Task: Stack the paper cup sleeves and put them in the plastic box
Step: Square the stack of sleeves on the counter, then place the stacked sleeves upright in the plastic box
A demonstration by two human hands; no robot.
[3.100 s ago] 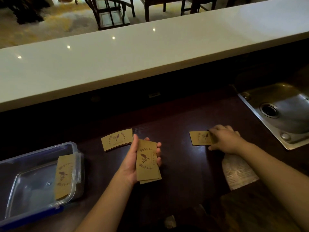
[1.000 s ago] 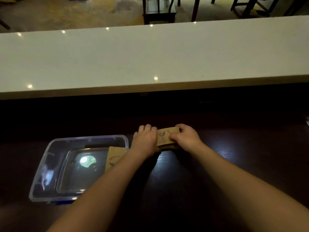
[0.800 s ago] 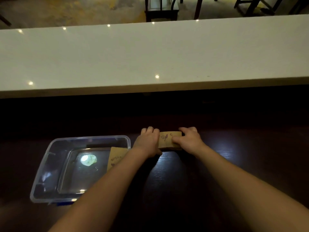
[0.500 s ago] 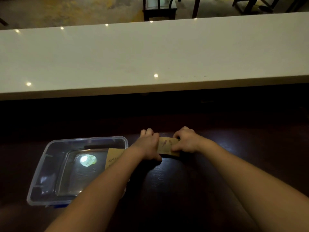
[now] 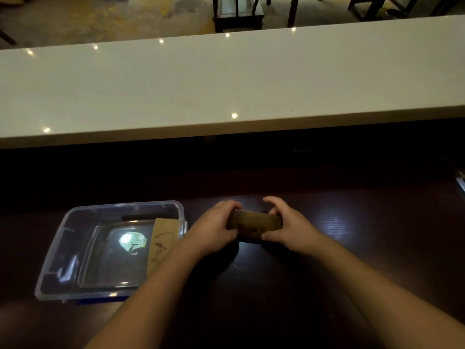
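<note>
A stack of brown paper cup sleeves (image 5: 254,224) stands on its long edge on the dark counter, just right of the plastic box. My left hand (image 5: 214,229) grips its left end and my right hand (image 5: 284,225) grips its right end. The clear plastic box (image 5: 54,250) with a blue base sits at the left, open. One more brown sleeve (image 5: 162,241) leans against the box's right inner wall, partly hidden by my left forearm.
A long white bar top (image 5: 226,79) runs across the scene behind the dark counter (image 5: 352,248). Dark chairs (image 5: 236,11) stand on the floor beyond it. A metal edge (image 5: 461,181) shows at the far right.
Both hands have tipped the sleeve stack from lying flat up onto its edge and squeezed its ends. The lone sleeve in the box has not moved.
</note>
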